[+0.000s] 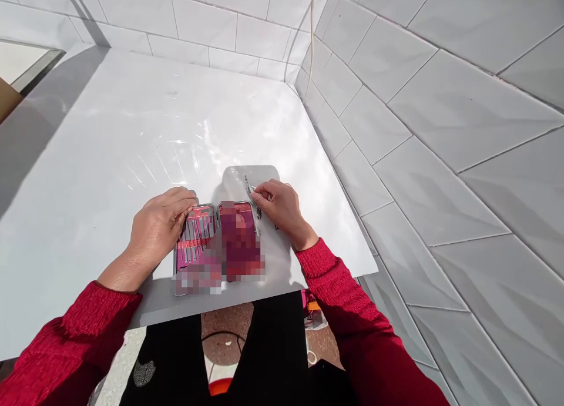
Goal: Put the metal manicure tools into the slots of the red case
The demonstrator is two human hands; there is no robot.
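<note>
In the head view, steady the open purple-and-red metal-rimmed case (240,238), lying near the front edge of the glossy white surface (132,136), with the left hand (163,218), its bent fingers at the upper left corner, gripping or only resting, which cannot be told; hold the slim silver metal tool (248,183) lightly between the right hand's (282,209) closed thumb and fingertips, beside the case. Sunlight and shadow cross the surface, which adjoins white rectangular wall tiles (423,136) and a thin cream cable (312,36).
</note>
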